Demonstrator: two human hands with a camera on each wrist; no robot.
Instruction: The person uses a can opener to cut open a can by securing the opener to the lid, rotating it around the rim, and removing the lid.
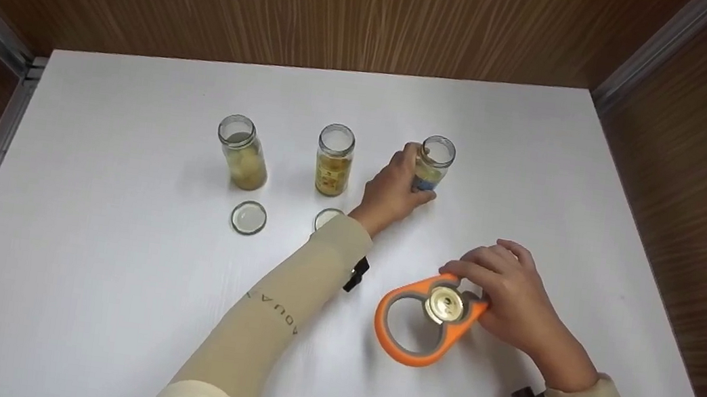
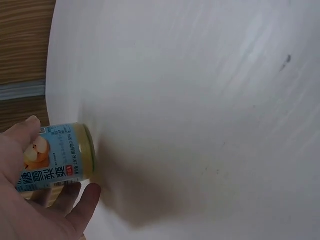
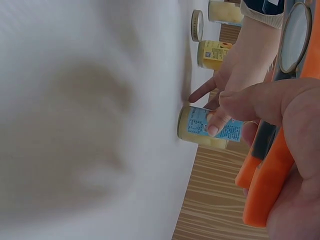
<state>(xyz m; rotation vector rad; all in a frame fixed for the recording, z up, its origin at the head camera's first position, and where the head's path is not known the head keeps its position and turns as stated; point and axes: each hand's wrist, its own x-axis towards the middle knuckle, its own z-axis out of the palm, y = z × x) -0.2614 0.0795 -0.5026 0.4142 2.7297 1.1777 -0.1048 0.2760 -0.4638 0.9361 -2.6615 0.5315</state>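
My left hand (image 1: pixel 392 190) grips an open glass jar (image 1: pixel 427 173) standing at the right of the row. In the left wrist view its blue fruit label (image 2: pixel 55 155) shows between my thumb and fingers. Above the table, nearer the front, my right hand (image 1: pixel 514 298) holds an orange and grey jar opener (image 1: pixel 412 358) by its handle end. A gold lid (image 1: pixel 447 304) sits in the opener's smaller opening; the right wrist view shows the lid's rim (image 3: pixel 295 37) there too.
Two more open jars stand to the left: a yellow-labelled jar (image 1: pixel 332 172) and a jar with pale contents (image 1: pixel 247 164). One loose lid (image 1: pixel 248 217) lies before the leftmost jar; another lid (image 1: pixel 326 217) is partly hidden by my left sleeve. Wood-grain panels (image 1: pixel 323 10) bound the white table (image 1: pixel 101 247).
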